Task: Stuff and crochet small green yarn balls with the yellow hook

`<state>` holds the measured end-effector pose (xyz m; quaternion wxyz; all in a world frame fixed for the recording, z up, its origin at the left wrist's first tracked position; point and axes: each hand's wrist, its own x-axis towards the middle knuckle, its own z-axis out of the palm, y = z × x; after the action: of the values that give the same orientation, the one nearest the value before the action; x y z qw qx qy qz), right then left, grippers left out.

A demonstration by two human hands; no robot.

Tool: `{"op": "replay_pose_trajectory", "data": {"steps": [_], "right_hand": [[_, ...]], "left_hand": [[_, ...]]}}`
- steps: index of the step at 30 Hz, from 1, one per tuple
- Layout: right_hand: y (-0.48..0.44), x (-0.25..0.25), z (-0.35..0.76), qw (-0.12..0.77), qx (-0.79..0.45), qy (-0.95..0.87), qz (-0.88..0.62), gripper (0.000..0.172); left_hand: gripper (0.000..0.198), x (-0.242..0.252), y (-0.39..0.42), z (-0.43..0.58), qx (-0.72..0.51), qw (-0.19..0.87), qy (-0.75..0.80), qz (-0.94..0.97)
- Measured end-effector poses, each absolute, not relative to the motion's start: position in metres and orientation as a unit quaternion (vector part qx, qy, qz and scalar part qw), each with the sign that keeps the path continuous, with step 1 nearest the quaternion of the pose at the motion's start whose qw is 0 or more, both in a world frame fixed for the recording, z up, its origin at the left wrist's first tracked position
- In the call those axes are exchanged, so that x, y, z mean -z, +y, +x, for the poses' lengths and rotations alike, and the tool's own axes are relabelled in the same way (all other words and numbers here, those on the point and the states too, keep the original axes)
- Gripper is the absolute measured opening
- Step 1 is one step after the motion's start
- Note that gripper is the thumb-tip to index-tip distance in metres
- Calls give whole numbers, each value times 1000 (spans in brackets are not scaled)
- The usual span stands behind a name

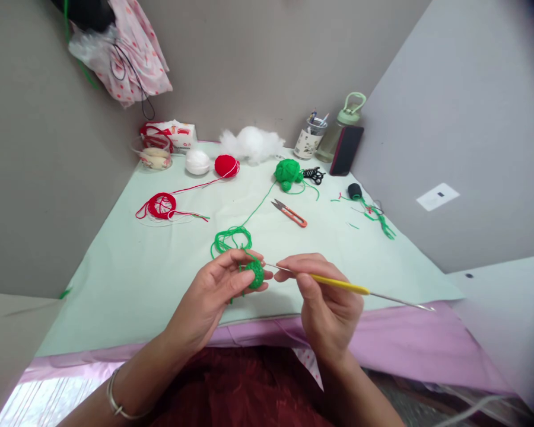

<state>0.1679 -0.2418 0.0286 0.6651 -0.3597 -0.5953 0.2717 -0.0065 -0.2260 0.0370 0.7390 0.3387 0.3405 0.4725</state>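
My left hand (218,284) pinches a small round green crochet piece (255,274) between thumb and fingers. Green yarn (231,238) loops from it across the table to a green yarn ball (287,171). My right hand (324,290) grips a crochet hook with a yellow handle (338,284); its metal tip points left at the green piece. Both hands hover above the near edge of the pale green table cover (129,279).
Orange-handled snips (290,213) lie past the hands. Red yarn coil (160,206), red ball (226,165), white ball (197,161), stuffing (251,142), a cup of pens (310,137), a bottle (342,127), a phone (346,149) and a black spool (355,191) stand further back.
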Motion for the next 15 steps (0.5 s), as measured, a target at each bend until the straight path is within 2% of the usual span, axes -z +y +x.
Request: {"op": "replay_pose_trajectory", "data": {"steps": [5, 15], "right_hand": [[-242, -27, 169, 663, -286, -595, -353, 22], [-241, -27, 168, 656, -282, -600, -362, 22]], "left_hand": [[10, -40, -224, -6, -478, 746, 328, 326], [12, -40, -226, -6, -474, 740, 341, 335]]}}
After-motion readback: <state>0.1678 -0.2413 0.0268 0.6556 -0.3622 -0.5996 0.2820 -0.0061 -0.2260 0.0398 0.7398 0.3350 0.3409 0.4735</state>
